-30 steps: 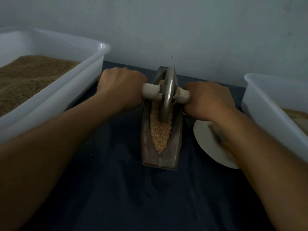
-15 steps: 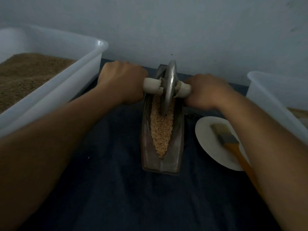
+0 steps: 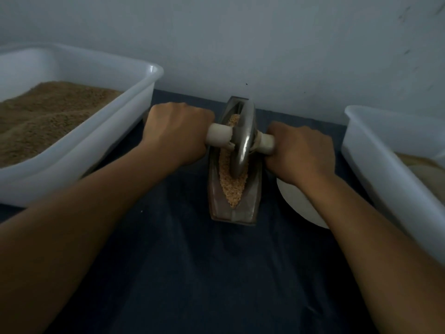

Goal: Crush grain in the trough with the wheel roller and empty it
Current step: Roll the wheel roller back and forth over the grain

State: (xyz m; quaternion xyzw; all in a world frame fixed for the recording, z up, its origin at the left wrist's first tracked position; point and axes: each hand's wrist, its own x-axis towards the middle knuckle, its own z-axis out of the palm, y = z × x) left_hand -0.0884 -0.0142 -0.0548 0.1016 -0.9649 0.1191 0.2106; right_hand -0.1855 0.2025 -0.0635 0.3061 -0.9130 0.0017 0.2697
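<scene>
Squarely between two white tubs, a narrow metal trough [image 3: 233,203] lies lengthwise on a dark cloth [image 3: 183,261], its far end close to the pale wall [image 3: 240,44], an orientation that lets the roller travel straight away from and back toward the person. Pale crushed grain [image 3: 232,186] fills the channel from the near tip to the far side of the wheel. The wheel roller [image 3: 242,141] stands upright on its rim in that channel, about midway along, the disc's edge sunk into the grain so that weight pressed down on the axle bears on a thin line.

Either end of the light-coloured axle sticks out sideways over the trough walls, which is why both hands work level with each other. The left hand [image 3: 175,133] is clenched around the left stub, knuckles up, fingers curled under and out of sight. The right hand [image 3: 301,153] wraps the right stub the same way, back of the hand facing the camera. Both forearms reach forward nearly straight, converging on the wheel, a posture that appears to put body weight behind the roll.

The left tub [image 3: 115,141] holds a heap of brown meal; the right tub [image 3: 385,165] sits beside a white plate [image 3: 296,203] partly hidden under the right wrist. Emptying is not yet begun.
</scene>
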